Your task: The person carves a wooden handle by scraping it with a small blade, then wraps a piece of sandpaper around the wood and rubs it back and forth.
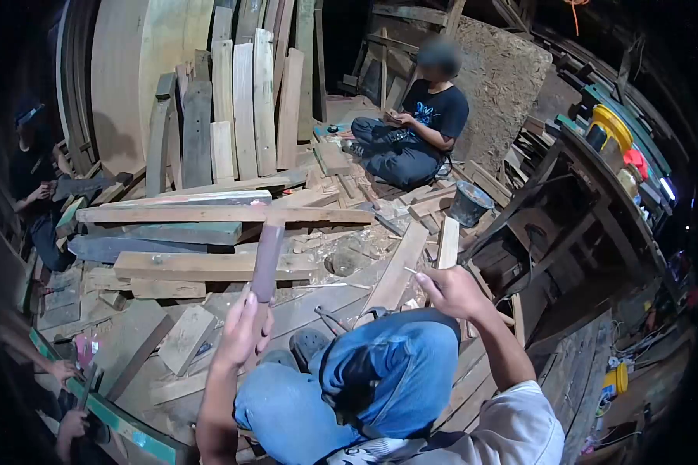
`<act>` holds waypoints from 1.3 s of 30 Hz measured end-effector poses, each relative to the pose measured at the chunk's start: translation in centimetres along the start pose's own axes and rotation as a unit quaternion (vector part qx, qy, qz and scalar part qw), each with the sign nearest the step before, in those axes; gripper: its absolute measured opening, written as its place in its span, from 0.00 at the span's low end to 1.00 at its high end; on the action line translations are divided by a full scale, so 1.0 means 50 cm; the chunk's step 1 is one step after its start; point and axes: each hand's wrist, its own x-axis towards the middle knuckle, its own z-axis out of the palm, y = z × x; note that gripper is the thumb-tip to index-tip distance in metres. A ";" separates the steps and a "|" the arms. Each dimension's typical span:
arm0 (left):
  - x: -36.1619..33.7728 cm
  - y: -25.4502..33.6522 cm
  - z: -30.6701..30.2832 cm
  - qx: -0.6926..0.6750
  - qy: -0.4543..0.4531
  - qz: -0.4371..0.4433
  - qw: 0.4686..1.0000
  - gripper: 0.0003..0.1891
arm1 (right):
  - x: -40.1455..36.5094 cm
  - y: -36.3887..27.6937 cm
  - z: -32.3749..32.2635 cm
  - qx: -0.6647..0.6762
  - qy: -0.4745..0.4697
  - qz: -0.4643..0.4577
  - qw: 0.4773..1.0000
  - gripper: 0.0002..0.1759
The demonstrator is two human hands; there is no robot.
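Observation:
My left hand (pixel 244 329) is wrapped round the lower end of a long narrow wooden piece (pixel 267 263) with a purple-brown middle section. It is held upright, and its paler top overlaps a plank behind it. To the right, above my knee, my right hand (pixel 451 291) is closed in a pinch on a thin pale stick (pixel 409 270), whose tip pokes out to the left. The two hands are well apart. Between them, in front of my bent legs in blue jeans (pixel 395 364), lie dark-handled pincers (pixel 329 319) and a flat board (pixel 398 267).
Stacked planks (pixel 209 266) lie ahead on the left, with boards (pixel 244 108) leaning behind. A person (pixel 419 124) sits cross-legged at the back near a dark bucket (pixel 470 203). A wooden table (pixel 589 194) stands right. Other people's hands (pixel 63 372) work at the left edge.

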 end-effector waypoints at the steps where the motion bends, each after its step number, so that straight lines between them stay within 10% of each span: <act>1: -0.009 0.014 0.011 0.020 0.006 0.003 1.000 0.22 | -0.023 -0.009 -0.016 0.003 -0.007 0.026 1.000 0.23; 13: -0.087 0.152 0.098 0.273 -0.004 0.192 0.942 0.14 | -0.235 0.059 -0.010 0.121 0.127 0.101 0.979 0.22; 39: -0.121 0.199 0.206 0.383 -0.003 0.170 0.908 0.15 | -0.276 0.112 0.063 0.213 0.125 0.107 0.963 0.22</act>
